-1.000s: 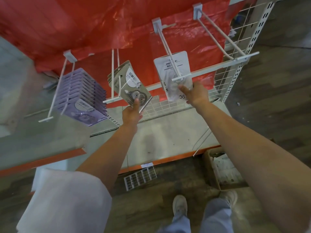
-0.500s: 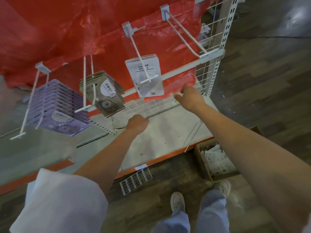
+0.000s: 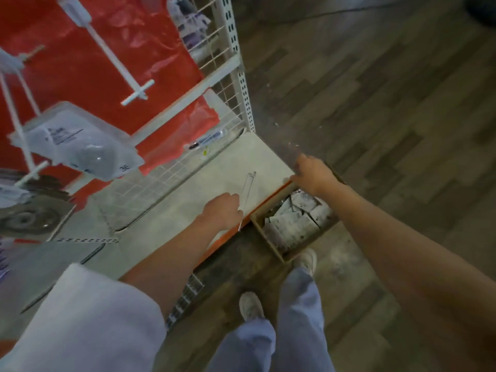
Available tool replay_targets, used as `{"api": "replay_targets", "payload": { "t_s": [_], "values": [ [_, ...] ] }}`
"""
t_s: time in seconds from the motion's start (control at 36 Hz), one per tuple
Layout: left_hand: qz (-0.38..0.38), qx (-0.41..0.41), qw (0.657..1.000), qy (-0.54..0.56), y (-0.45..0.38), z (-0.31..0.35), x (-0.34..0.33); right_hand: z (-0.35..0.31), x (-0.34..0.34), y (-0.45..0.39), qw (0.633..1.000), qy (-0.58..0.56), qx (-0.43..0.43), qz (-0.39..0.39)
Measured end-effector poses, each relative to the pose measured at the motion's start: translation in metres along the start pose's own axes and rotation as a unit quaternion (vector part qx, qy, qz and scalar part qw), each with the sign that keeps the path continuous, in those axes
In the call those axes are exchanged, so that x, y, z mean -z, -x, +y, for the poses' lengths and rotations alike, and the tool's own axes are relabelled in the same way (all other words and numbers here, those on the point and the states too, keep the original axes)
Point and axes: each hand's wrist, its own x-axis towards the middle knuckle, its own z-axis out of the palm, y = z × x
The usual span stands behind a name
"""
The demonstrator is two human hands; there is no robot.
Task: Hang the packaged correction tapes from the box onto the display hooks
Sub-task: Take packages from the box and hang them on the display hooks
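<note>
Packaged correction tapes (image 3: 292,224) lie heaped in a cardboard box (image 3: 268,238) on the wood floor (image 3: 389,103), just ahead of the person's white shoes (image 3: 251,306). Above the box's far end hangs the right hand (image 3: 312,174), fingers loosely bent and holding nothing. Beside it, over the grey shelf (image 3: 188,210), the left hand (image 3: 222,210) is curled into a loose fist, apparently empty. Farther back, one white packet (image 3: 80,146) hangs on a display hook (image 3: 16,116); another hook (image 3: 112,57) stands bare against red sheeting (image 3: 134,30).
</note>
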Motion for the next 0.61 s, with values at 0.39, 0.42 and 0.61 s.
{"api": "replay_targets", "payload": {
  "t_s": [0.39, 0.42, 0.61],
  "values": [
    [-0.097, -0.061, 0.993, -0.017, -0.098, 0.116, -0.06, 0.165, -0.046, -0.031, 0.982, -0.067, -0.148, -0.099],
    [-0.103, -0.061, 0.993, -0.011, -0.106, 0.12, -0.066, 0.173, -0.053, -0.036, 0.98, -0.074, -0.153, -0.102],
    [-0.117, -0.037, 0.992, 0.04, -0.158, 0.121, -0.118, 0.206, -0.118, -0.068, 0.971, -0.08, -0.171, -0.144]
  ]
}}
